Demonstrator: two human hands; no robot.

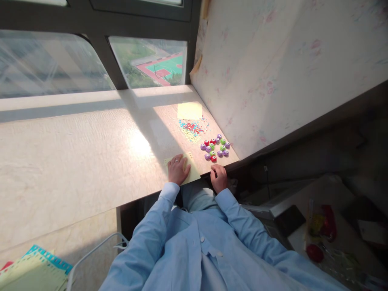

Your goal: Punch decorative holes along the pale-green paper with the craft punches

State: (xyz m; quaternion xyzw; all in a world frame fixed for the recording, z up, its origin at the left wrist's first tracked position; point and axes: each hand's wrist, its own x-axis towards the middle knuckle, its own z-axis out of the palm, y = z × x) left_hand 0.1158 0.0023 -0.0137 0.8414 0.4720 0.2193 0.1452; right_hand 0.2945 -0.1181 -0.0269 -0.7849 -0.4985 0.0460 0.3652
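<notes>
My left hand (178, 169), with a ring on one finger, lies on a pale yellow sheet of paper (193, 173) at the sill's front edge. Its fingers are spread over the sheet, which has small holes along its far edge. Just right of the sheet, my right hand (218, 178) is closed at the front edge, its fingers curled; whatever it may hold is hidden. Beyond it sits a cluster of small purple, green and red pieces (212, 147) that look like craft paper punches. Red, blue and yellow paper bits (191, 130) lie scattered behind the sheet.
A second yellow paper (189, 110) lies farther back, near the window. A papered wall (260, 81) bounds the right side. At lower left are yellow and blue punched sheets (36, 266) and a white cable (91, 252). A dim, cluttered surface (333, 246) stands at lower right.
</notes>
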